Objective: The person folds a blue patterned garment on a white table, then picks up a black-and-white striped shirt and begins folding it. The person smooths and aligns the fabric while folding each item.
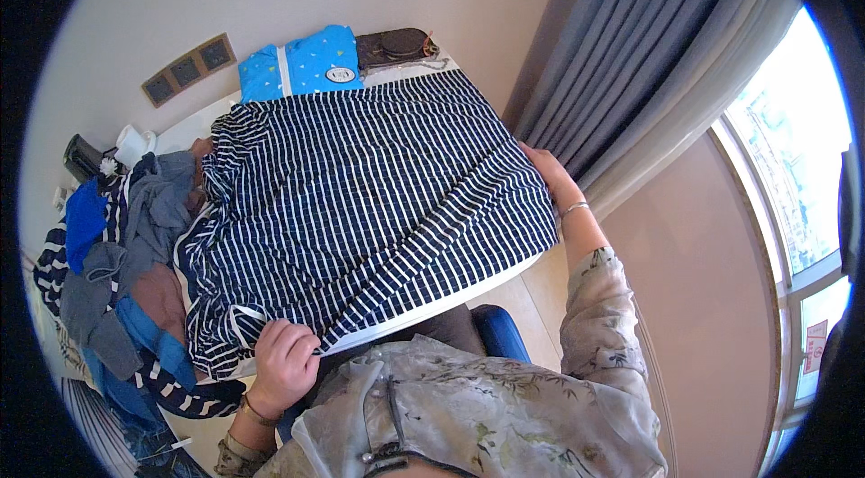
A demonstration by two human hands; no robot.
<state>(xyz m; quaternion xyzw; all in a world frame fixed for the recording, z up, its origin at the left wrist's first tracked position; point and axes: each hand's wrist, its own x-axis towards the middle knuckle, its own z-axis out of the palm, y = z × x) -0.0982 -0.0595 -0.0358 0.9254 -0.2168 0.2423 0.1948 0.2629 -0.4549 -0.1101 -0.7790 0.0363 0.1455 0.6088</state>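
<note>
A navy-and-white striped garment (378, 174) lies spread over a white table in front of me, bunched along its left side. My left hand (287, 358) has its fingers closed on the near edge of the cloth, at the table's front. Across at the right edge, my right hand (551, 174) grips the garment's side, with some of its fingers hidden by the fabric. A diagonal ridge of cloth runs between the two hands. Behind the garment lies a folded light-blue zipped garment (307, 66) with a round patch.
A heap of mixed clothes (128, 275) covers the left end. A dark brown pouch (395, 49) lies at the table's back; a white cup (132, 143) and a black container (82, 157) stand back left. Grey curtains (608, 52) hang at right. A blue chair (500, 333) is beneath me.
</note>
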